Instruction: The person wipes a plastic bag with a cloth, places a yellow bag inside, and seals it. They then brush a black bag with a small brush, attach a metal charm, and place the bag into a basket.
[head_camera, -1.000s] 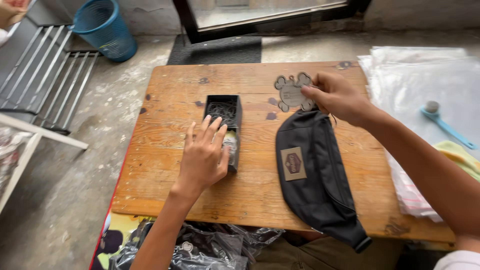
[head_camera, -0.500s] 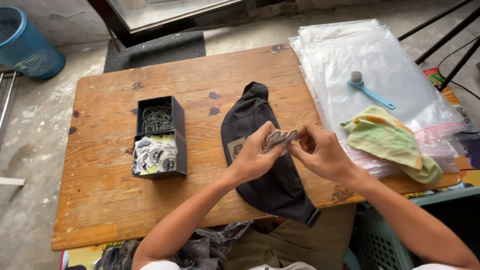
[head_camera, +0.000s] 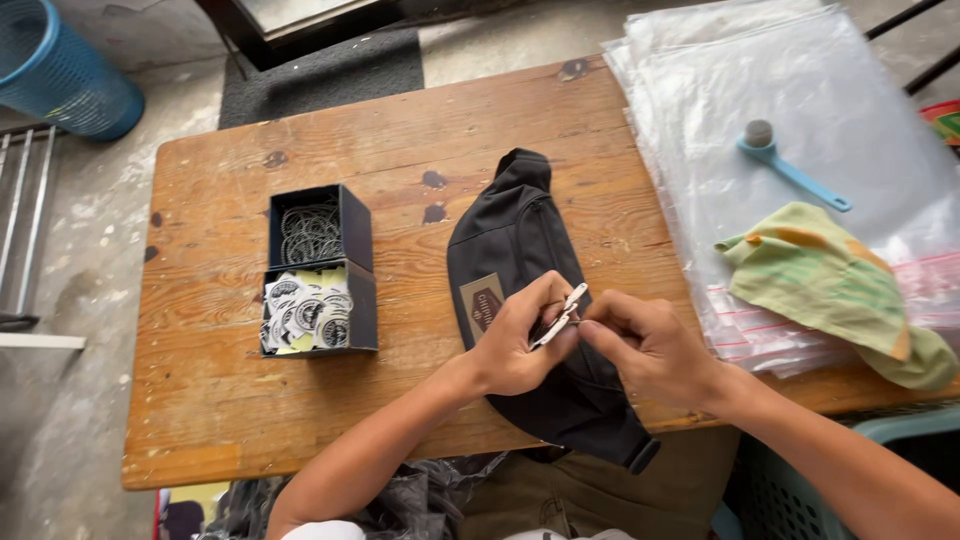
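Left hand (head_camera: 515, 345) and right hand (head_camera: 645, 345) pinch a small flat tag (head_camera: 560, 315) — likely thin, light, best held by its edges — above a soft black waist bag (head_camera: 520, 250).

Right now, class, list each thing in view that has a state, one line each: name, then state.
Black waist bag: lying flat on the wooden table.
Small tag: pinched between left hand and right hand.
Black two-compartment box: open, filled.
Green cloth: crumpled on the plastic bags.
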